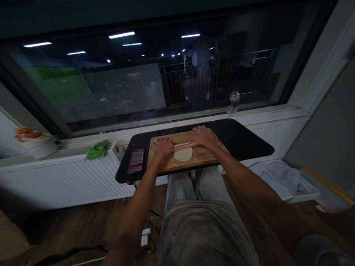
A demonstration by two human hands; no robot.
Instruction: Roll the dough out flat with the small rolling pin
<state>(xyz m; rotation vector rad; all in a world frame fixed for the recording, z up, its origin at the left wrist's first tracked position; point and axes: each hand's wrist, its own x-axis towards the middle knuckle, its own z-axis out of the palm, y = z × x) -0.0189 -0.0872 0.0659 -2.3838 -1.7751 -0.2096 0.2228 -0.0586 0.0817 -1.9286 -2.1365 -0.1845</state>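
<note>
A pale round of dough lies flat on a wooden board, which rests on a black tabletop. Across the far part of the dough lies a rolling pin with a white and red strip along it. My left hand is closed over the pin's left end. Over its right end, my right hand is curled the same way. Both palms hide the ends of the pin.
Left of the board lies a phone-like flat object, blurred out. A plastic bottle stands on the windowsill. A green cloth and a white pot sit on the radiator. Cables and a white plug lie on the floor.
</note>
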